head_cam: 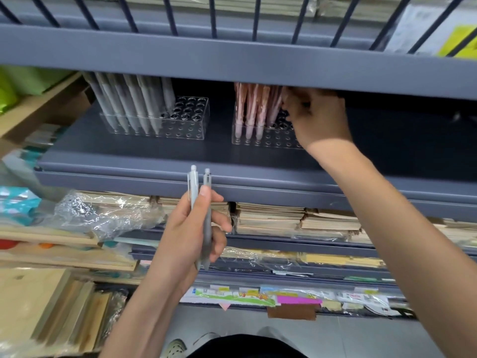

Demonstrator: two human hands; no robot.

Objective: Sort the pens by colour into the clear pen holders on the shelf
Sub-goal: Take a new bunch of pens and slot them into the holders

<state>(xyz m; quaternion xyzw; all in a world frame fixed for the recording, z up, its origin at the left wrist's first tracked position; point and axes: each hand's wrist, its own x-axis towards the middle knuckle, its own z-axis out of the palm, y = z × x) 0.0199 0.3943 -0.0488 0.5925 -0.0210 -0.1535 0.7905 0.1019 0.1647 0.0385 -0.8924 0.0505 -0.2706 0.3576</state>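
By shelf edge (258, 182), grey pens (207, 228), L hand (185, 233)

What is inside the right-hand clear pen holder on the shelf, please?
Pink pens stand in the left rows of the holder; empty holes show beside them. The right hand covers its right end, so anything there is hidden.

No legible text: print on the lower-shelf packets (358, 297) and yellow label (458, 41) too blurred.

Shelving: grey-blue metal shelving (232, 60), tiers spanning the view; wire rail (212, 19) at 12 o'clock.
Lower tier: stacked brown notebooks (271, 215), 5 o'clock.
Left: wooden rack (38, 107), 9 o'clock.
Floor: pale grey floor (361, 338), 5 o'clock.
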